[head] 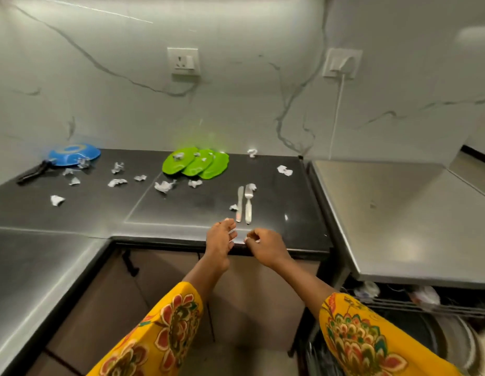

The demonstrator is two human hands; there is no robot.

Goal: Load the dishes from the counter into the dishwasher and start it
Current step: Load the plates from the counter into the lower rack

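Note:
A knife (240,203) and a fork (248,204) lie side by side near the front of the dark counter (290,213). Three overlapping green plates (195,164) sit further back. A blue plate (73,154) is at the far left. My left hand (221,241) hovers at the counter's front edge just below the knife, fingers stretched out and holding nothing. My right hand (264,246) is beside it at the edge with curled fingers; I cannot tell whether the small white spots at the fingertips are paper. The open dishwasher (398,308) is at lower right.
Several crumpled paper scraps (165,185) are scattered over the counter. A black-handled utensil (32,173) lies by the blue plate. A steel worktop (398,213) stands to the right above the dishwasher. Wall sockets (183,61) and a white cable (336,115) are behind.

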